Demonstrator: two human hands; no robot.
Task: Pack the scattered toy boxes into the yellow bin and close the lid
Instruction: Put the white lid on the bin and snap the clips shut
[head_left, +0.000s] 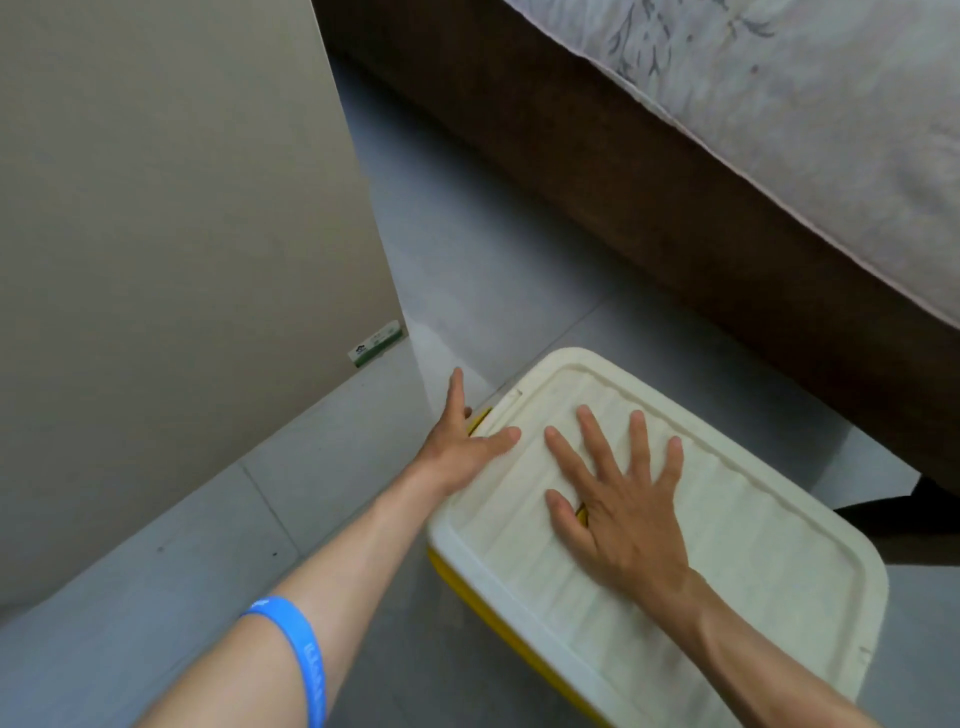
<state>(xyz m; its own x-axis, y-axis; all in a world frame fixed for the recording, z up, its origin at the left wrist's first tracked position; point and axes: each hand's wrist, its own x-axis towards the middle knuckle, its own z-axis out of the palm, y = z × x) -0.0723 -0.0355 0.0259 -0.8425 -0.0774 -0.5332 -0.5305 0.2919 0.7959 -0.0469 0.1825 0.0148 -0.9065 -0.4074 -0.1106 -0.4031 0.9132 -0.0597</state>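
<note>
Step judged: lid closing, final stage. Cream ribbed plastic lid (675, 519) seated on yellow plastic bin (467, 582), on grey tiled floor (208, 519). Right hand (618, 499) pressed flat on lid, fingers splayed, nothing gripped. Left hand (467, 436) open at lid corner beside it, thumb on rim. No toy boxes seen. Next: corner press-down likely needed.

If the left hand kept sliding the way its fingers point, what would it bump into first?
The left hand, at the edge of the white lid, points up and away over bare grey floor. The way looks free along the beige panel; farther off, probably the brown bed base, though depth is unclear.
</note>
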